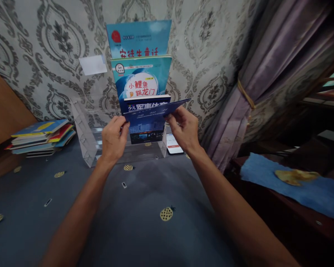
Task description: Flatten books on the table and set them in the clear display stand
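Observation:
My left hand (114, 139) pinches the left edge of a thin dark blue booklet (146, 126) with a building pictured on its front. At the booklet's upper right corner, my right hand (185, 128) grips it between thumb and fingers. The booklet is in front of a tiered clear acrylic book stand (85, 128); its lower edge seems to be at the front tier, though contact is unclear. Just behind it stands a dark blue book (149, 106) with a white title, partly covered. Further back, a teal book (141, 78) and a light blue book (140, 35) rise in steps.
Left of the stand lies a stack of books (43, 135) on the dark blue pineapple-print cloth (144, 222). A phone (174, 144) is behind the stand's right end. A tied purple curtain (239, 92) hangs right, above a blue cloth (258, 172). Patterned wallpaper (211, 40) backs everything.

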Demonstrator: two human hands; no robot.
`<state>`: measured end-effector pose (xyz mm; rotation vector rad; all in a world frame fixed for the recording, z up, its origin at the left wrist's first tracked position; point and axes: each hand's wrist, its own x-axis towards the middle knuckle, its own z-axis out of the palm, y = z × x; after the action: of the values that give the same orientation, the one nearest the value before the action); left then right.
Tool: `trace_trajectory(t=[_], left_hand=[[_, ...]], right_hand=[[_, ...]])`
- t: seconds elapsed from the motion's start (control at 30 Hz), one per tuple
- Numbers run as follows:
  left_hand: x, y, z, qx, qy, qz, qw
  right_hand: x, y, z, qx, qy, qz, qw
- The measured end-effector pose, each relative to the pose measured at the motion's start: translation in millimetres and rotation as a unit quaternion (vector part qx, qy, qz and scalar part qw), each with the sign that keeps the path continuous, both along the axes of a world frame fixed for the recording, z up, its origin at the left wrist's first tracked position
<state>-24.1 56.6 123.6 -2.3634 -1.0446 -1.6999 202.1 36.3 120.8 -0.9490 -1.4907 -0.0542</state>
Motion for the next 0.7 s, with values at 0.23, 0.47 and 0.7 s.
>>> trace_trajectory(t=[0.23,0.47,0.7], left_hand=[[-1.1,1.1,-1.8,0.026,-0.009,-0.004,1.000],[-0.7,1.9,-2.6,0.011,0.008,-0.014,1.000],[-2.0,3.0,-2.5,0.014,0.003,-0.005,1.000]], right_hand=[[-0.1,-1.7,0.5,0.019,0.004,-0.020,1.000],[4.1,-2.2,0.4,-0.019,-0.008,-0.017,1.000],[1.1,-2.1,-0.8,-0.010,0.004,-0.015,1.000]])
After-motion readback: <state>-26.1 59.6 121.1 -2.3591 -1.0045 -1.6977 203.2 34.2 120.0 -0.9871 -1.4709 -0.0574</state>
